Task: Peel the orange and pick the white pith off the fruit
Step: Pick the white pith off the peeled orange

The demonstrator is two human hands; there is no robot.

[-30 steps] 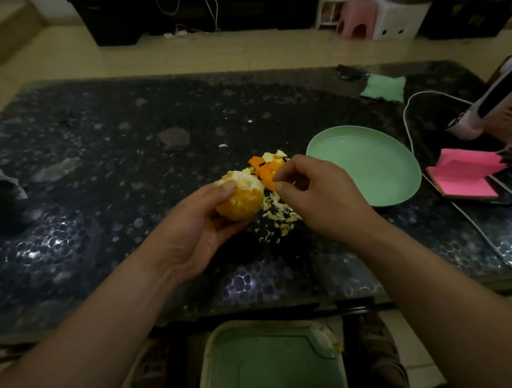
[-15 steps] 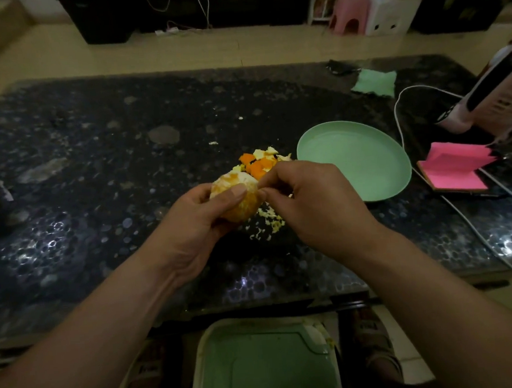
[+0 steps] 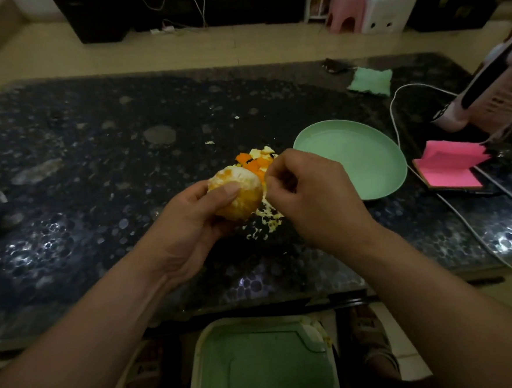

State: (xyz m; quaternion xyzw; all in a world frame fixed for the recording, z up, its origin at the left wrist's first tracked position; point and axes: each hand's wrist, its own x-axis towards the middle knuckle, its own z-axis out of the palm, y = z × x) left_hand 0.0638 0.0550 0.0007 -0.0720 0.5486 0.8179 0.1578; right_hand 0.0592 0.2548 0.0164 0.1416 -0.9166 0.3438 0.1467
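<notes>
Head view: the person's left hand (image 3: 187, 226) holds the orange (image 3: 244, 199) above the dark pebble-patterned table (image 3: 96, 174), near its front edge. The fingers are curled under the fruit and the thumb is pressed across its top. Most of the visible surface is peeled; pale pith remains on the upper face.

The right hand (image 3: 313, 202) is just beside the orange on its right. Thumb and forefinger are closed together on a thin pale pith strip (image 3: 265, 190) that hangs at the fruit's right edge.

Orange peel pieces (image 3: 254, 162) lie on the table just behind the fruit. Pith scraps (image 3: 268, 220) lie below and between the hands. A green plate (image 3: 367, 161) sits to the right of the peel, with a white cable (image 3: 462, 221) and a pink notepad (image 3: 453, 168) beyond it.
</notes>
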